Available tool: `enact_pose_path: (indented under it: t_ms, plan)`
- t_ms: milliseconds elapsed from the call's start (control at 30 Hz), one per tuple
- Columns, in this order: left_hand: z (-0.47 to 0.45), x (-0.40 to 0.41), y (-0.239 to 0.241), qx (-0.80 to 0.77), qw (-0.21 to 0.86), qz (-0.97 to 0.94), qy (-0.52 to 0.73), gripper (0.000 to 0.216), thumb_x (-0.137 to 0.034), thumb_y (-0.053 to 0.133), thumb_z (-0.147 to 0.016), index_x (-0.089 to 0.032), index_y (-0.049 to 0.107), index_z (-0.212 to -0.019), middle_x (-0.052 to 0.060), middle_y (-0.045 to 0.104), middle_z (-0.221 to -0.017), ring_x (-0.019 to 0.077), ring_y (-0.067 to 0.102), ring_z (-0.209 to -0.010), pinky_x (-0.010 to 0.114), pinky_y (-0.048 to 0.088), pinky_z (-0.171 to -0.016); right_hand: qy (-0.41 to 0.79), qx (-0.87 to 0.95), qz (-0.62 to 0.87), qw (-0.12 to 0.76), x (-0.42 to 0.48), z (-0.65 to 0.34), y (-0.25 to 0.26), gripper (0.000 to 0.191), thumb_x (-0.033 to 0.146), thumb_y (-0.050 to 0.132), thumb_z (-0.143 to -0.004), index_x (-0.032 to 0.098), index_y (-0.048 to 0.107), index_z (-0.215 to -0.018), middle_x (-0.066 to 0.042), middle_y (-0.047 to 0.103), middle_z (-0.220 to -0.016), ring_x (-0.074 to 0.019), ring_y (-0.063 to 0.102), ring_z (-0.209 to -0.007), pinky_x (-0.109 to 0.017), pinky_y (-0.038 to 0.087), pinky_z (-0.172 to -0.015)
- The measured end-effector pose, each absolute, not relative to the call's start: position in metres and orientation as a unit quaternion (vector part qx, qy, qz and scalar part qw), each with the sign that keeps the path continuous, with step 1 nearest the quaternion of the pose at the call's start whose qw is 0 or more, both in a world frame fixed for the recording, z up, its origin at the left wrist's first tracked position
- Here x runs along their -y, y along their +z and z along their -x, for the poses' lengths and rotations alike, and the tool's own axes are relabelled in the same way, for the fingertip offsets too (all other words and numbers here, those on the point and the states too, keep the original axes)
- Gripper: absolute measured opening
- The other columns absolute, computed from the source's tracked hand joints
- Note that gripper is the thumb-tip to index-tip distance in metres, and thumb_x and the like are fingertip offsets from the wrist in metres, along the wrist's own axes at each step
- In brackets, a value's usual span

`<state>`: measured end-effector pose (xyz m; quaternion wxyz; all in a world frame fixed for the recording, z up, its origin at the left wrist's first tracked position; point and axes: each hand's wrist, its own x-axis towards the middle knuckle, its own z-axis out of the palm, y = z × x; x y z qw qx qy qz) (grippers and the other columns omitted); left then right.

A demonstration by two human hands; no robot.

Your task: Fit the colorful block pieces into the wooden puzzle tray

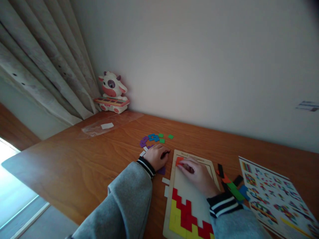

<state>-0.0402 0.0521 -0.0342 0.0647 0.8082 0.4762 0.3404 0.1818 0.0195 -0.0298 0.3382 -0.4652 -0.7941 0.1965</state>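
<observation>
Over the upper part of a wooden puzzle board [216,171], my right hand [198,174] is closed, thumb and fingers pinched at an orange puzzle piece [178,160] in the board's top left corner. Just left of the board, my left hand [157,157] lies low over the table with its fingers curled; whether something is in them is hidden. A purple piece [161,170] shows below that hand. Red pieces [185,214] and yellow pieces [174,217] fit together in the lower part of the board.
Blue pieces [154,137], green pieces [162,140] and white pieces [166,191] lie left of and behind the board. A mixed pile [234,190] and a printed sheet [276,196] are at the right. Further back sit a plastic bag [93,130] and a cow toy [113,93].
</observation>
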Motion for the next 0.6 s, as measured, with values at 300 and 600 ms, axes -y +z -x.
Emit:
enact_pose_path:
  t_ms: [300, 600]
  plan:
    - [0.0391, -0.0519, -0.036, -0.463, 0.087, -0.808, 0.355, 0.019, -0.015, 0.059, -0.081, -0.02, 0.069, -0.097, 0.004, 0.071, -0.094, 0.0175, 0.066, -0.086, 0.029, 0.053, -0.081, 0.154, 0.825, 0.428, 0.336, -0.0197, -0.1834, -0.0292, 0.022, 0.033, 0.051, -0.094, 0.026, 0.071, -0.1, -0.007, 0.07, -0.101, -0.0233, 0.064, -0.095, -0.042, 0.052, -0.088]
    - [0.0386, -0.0508, -0.0335, -0.461, 0.089, -0.804, 0.365, 0.019, -0.015, 0.059, -0.081, -0.02, 0.069, -0.096, 0.004, 0.071, -0.094, 0.0173, 0.066, -0.087, 0.029, 0.053, -0.082, 0.123, 0.834, 0.425, 0.33, -0.0218, -0.1839, -0.033, 0.022, 0.03, 0.053, -0.093, 0.026, 0.072, -0.103, -0.008, 0.066, -0.111, -0.0249, 0.062, -0.105, -0.043, 0.05, -0.094]
